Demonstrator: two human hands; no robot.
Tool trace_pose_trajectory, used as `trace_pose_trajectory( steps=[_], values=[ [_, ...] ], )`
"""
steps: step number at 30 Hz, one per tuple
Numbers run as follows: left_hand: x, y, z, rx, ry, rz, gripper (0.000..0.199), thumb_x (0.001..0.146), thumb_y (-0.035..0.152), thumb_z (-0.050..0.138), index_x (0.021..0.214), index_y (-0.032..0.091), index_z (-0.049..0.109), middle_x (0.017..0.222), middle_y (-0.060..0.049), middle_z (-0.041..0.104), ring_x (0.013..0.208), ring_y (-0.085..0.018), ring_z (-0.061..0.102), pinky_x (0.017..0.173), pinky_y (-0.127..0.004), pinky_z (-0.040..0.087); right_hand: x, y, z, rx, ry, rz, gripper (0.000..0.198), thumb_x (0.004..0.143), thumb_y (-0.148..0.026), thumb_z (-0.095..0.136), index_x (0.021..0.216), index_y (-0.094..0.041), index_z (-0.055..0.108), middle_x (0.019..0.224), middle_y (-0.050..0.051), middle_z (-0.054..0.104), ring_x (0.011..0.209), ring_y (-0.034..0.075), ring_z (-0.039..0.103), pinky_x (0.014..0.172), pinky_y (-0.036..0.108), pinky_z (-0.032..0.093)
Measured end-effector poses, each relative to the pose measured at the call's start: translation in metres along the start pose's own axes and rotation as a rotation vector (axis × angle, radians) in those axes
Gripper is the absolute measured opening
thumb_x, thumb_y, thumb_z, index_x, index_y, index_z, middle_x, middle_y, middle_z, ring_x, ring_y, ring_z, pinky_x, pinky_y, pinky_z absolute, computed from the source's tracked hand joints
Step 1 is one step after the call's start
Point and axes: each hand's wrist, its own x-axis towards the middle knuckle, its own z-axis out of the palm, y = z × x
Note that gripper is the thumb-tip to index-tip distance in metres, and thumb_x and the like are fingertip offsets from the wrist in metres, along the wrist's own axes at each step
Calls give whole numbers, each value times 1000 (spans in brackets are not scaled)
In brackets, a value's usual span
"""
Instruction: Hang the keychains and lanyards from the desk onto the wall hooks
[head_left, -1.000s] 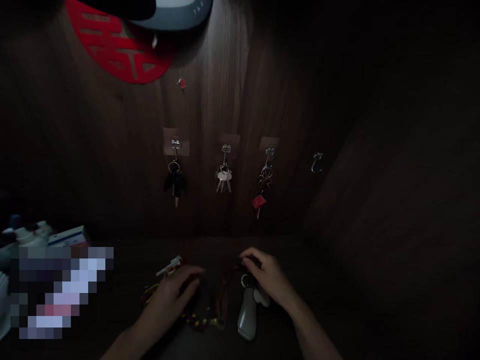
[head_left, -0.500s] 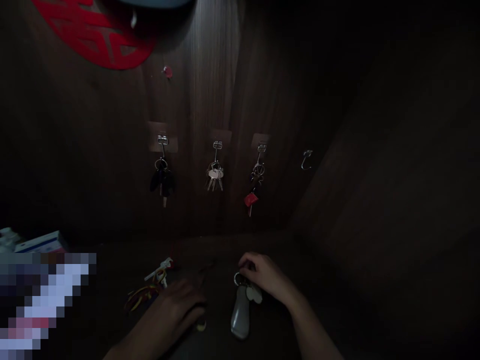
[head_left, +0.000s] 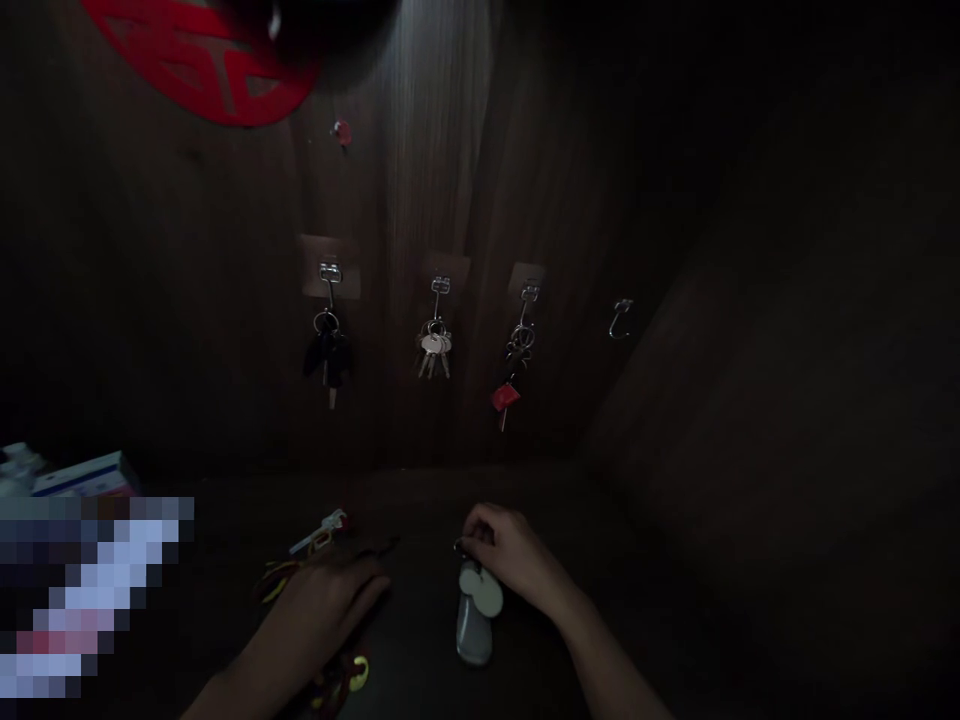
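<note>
My right hand (head_left: 499, 545) pinches the ring of a key ring just above the dark surface. From that ring hang a smooth grey fob (head_left: 474, 630) and pale rounded tags or key heads (head_left: 484, 592). My left hand (head_left: 330, 590) lies low over a red-and-yellow braided cord (head_left: 279, 580), with its fingers stretched to the right. Part of the cord is hidden beneath it, and a yellow loop (head_left: 361, 672) shows below the wrist. Just beyond the left hand lies a silver key (head_left: 319, 530). Dim light blurs the fingertips.
On the dark wood wall hang black keys (head_left: 328, 350), silver keys (head_left: 435, 345) and keys with a red tag (head_left: 505, 397), each on a hook. A bare hook (head_left: 619, 318) is at the right. A box (head_left: 86, 475) stands at the left. Red paper decoration (head_left: 225, 80) is above.
My left hand has slid left, and the yellow loop has shifted left and nearer to me. My right hand has moved slightly left with the key ring, whose pale tags have swung over the fob.
</note>
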Motion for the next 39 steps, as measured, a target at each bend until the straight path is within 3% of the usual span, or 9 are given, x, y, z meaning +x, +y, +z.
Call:
trace_pose_trajectory(
  steps=[6,15,22,31,39],
  values=[
    [-1,0,5,-118,54,-28,22,88,26,47,83,26,68,86,-2,74,85,-22,67,77,-30,49,-1,-19,20,336,52,22,5,73,-23,62,73,-18,60,64,-3,57,61,12,53,55,21,39],
    [4,15,6,-647,118,-152,21,88,28,49,101,27,66,97,-2,69,93,-19,63,82,-27,46,-3,-42,33,790,38,108,28,64,-39,74,71,-17,59,59,-3,60,54,11,55,53,22,41],
    [10,27,2,-938,148,-277,16,82,31,55,82,24,69,82,0,71,78,-17,63,74,-23,46,-6,-47,41,1000,49,116,29,63,-37,77,68,-16,59,58,-2,62,51,11,57,51,22,43],
    [12,30,-9,-1073,96,-363,22,79,40,57,73,21,64,71,2,65,71,-16,57,67,-22,43,-9,-52,44,1075,7,117,29,64,-37,77,70,-15,59,60,-1,63,53,12,59,53,23,44],
    [12,30,-28,-991,168,-372,26,79,44,54,69,21,60,68,2,59,70,-16,53,66,-24,42,-11,-54,43,955,-9,50,22,69,-36,72,78,-16,66,70,1,66,66,13,59,59,24,44]
  ],
)
